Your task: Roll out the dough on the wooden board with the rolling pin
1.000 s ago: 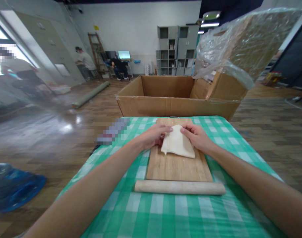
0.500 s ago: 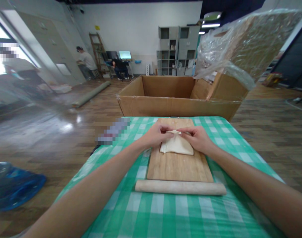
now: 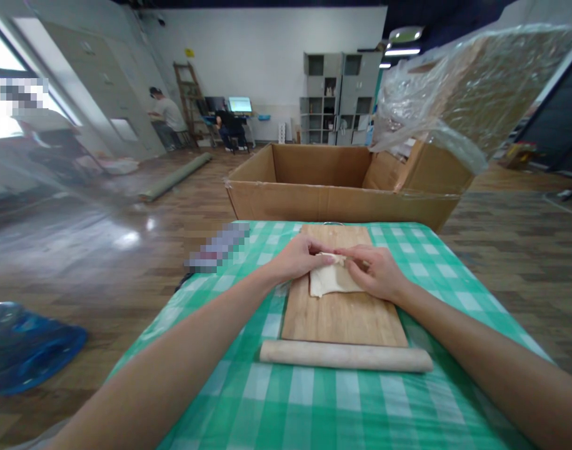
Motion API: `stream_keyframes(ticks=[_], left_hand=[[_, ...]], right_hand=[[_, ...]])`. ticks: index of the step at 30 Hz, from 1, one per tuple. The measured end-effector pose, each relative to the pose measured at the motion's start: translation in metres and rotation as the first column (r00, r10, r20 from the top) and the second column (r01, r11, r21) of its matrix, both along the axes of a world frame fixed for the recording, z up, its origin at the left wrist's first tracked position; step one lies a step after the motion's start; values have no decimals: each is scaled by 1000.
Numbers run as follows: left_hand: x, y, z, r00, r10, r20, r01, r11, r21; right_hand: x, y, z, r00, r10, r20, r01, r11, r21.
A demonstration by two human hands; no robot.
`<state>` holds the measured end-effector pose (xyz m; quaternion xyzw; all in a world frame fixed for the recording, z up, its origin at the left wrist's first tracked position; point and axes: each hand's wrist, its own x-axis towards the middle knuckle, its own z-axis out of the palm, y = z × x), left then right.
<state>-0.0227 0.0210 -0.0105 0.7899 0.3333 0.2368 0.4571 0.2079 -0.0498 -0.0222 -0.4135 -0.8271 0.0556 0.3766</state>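
Observation:
A pale, folded sheet of dough (image 3: 330, 281) lies on the far half of a wooden cutting board (image 3: 344, 312). My left hand (image 3: 297, 257) pinches the dough's far edge from the left. My right hand (image 3: 377, 272) rests on the dough's right side, fingers curled and pressing the same far edge. The fingertips of both hands meet at the top of the dough. A wooden rolling pin (image 3: 346, 355) lies across the green checked tablecloth (image 3: 286, 400), just in front of the board.
A large open cardboard box (image 3: 332, 181) with plastic wrap on its raised flap (image 3: 459, 94) stands beyond the table's far edge. A blue bag (image 3: 27, 347) lies on the wooden floor at left. A person stands far back by a ladder and desks.
The dough has been folded smaller: its far corner was lifted, then pulled down and in. Both hands have drawn closer together over it.

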Motion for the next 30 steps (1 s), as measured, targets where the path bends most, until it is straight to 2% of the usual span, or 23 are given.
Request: stream_keyframes(ticks=[3,6,8,11,14,18,20,22,25,28,30], left_hand=[[3,-2,1,991,79,-108,-46,960,277],[6,-8,9,971,119,-205,10,843,538],[10,-17,14,937,166,-307,75,764,641],[21,-40,16,796,312,-518,194,679,708],[32,-63,10,705,376,-601,285,626,726],[38,-79,-2,652,394,-647,299,651,698],[38,-80,-5,641,397,-656,285,671,685],[38,-80,-6,648,389,-655,261,693,671],[36,-76,-1,683,347,-642,249,716,652],[28,-68,11,746,280,-604,243,730,639],[21,-59,18,791,226,-568,207,776,596]], right_hand=[[2,6,-3,999,-40,6,40,999,-1],[4,11,-3,989,-89,115,85,996,35],[3,10,0,964,-102,245,95,995,41],[-1,3,10,905,-79,417,95,995,-18],[-8,-8,19,844,-92,529,136,990,-45],[-19,-20,21,747,-116,654,148,989,6],[-22,-24,19,738,-118,664,136,990,24],[-23,-26,16,771,-113,627,131,991,17],[-15,-20,13,885,-69,460,123,989,-87],[7,-4,11,988,-9,153,54,953,-297],[24,8,10,984,-114,-138,48,911,-410]])
